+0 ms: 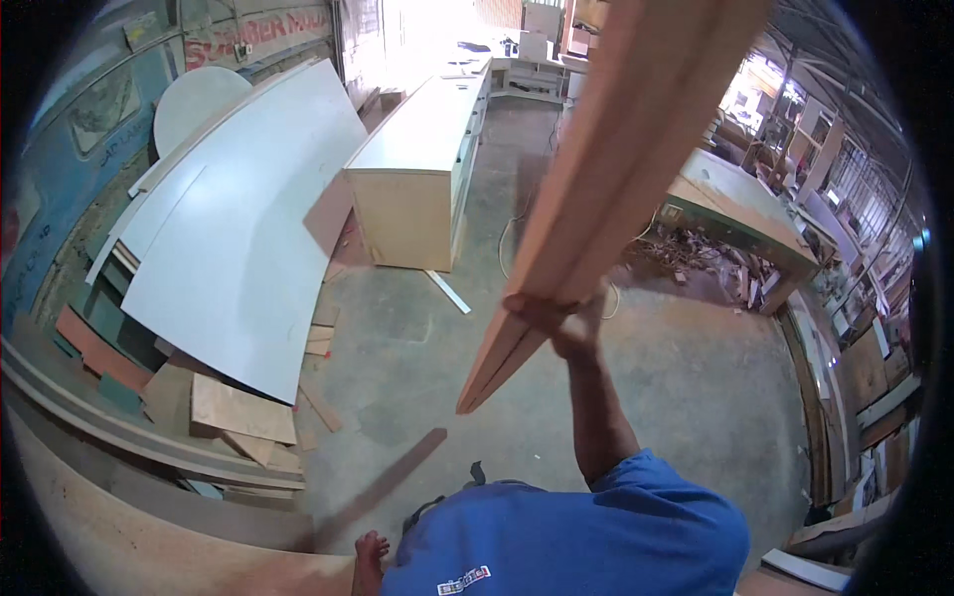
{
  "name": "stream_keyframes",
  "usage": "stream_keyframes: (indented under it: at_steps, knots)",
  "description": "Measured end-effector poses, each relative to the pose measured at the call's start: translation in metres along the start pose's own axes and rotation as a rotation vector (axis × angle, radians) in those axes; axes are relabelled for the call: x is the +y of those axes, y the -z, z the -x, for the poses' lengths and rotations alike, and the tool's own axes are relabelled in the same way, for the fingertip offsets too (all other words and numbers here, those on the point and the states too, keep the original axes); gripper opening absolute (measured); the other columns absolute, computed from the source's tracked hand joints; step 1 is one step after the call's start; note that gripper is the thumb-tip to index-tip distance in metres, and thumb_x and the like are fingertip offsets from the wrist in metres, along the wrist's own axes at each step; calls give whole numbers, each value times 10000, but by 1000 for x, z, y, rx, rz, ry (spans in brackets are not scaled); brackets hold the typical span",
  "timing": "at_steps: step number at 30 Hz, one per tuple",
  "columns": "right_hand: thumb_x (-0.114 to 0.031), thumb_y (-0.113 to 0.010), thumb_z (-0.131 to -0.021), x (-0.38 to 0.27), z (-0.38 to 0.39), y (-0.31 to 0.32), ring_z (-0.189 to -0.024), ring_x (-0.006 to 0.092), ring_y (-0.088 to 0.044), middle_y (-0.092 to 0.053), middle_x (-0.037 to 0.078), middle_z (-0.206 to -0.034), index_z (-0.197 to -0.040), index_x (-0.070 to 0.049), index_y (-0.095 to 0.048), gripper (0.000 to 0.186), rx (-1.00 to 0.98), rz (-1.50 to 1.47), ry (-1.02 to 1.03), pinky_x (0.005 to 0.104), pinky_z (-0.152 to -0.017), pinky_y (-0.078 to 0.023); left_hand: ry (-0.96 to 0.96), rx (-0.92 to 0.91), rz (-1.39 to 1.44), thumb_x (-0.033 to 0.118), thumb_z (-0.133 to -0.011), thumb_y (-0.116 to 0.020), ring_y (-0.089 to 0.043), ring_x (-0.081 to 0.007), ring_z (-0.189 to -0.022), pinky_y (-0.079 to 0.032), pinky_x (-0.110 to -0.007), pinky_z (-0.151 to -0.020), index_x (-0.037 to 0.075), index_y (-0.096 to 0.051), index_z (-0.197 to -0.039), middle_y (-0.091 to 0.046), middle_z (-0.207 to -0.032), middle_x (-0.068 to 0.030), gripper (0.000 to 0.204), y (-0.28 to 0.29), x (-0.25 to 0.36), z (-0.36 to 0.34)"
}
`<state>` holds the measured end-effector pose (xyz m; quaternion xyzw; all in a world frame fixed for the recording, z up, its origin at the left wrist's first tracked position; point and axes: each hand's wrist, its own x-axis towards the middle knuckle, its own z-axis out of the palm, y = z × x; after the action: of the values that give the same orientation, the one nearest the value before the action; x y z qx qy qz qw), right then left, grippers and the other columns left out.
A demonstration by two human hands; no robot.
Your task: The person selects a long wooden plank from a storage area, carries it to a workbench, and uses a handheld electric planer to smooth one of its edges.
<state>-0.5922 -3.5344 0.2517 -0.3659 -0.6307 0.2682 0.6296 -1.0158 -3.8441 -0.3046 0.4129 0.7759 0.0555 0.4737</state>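
A long reddish-brown wooden beam slants from the top edge of the view down to a narrow end over the floor. A dark line runs along its length; whether it is one grooved piece or two boards together I cannot tell. My right hand is closed around the beam not far from its lower end, the arm stretched forward. At the bottom left, my left hand is beside my body, its fingers loosely bent and slightly apart, holding nothing visible. It is close to a broad wooden surface.
Large white sheets lean on the left, above stacked offcuts. Ahead stands a long white-topped cabinet, with a loose strip on the concrete floor. To the right are a workbench, wood scraps and stacked timber.
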Motion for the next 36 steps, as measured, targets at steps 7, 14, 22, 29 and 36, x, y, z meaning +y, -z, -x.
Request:
stream_keyframes:
  at_steps: [7,14,22,29,36]
  knots:
    - [-206,-957,-664,87,-88,59,-860,181,-682,-699,67,-968,-1096,8,-667,562,415,152,195,334,-718,-577,3,-150,-58,268,-883,-605,-715,-314,-742,-560,-443,-632,111,-721,-926,-719,-822,-182,200,16,99,-98]
    - [-191,-970,-645,159,-183,78,-921,198,-639,-664,54,-1002,-1079,13,-666,568,748,363,196,342,-826,-540,-99,-272,-297,252,-857,-619,-718,-321,-744,-558,-444,-623,115,-729,-904,-729,-837,-192,182,98,181,-241]
    - [-300,-929,-681,213,-263,115,-929,201,-617,-649,75,-1026,-1077,15,-661,573,820,481,144,352,-840,-504,-386,-186,-734,228,-863,-637,-720,-318,-771,-569,-453,-660,58,-718,-905,-737,-881,-176,193,242,414,-529]
    - [-114,-842,-733,292,-343,134,-901,196,-607,-601,80,-1006,-1167,49,-589,528,872,738,-4,328,-804,-511,-284,-73,89,326,-945,-615,-667,-250,-591,-546,-392,-575,-11,-702,-881,-688,-722,-138,354,233,671,-643]
    - [-156,-861,-712,401,-474,194,-788,153,-617,-649,32,-873,-1040,17,-655,425,673,662,-298,317,-720,-503,-135,-251,210,375,-969,-648,-637,-177,-576,-510,-332,-511,-9,-710,-1003,-688,-761,-89,391,171,828,-677]
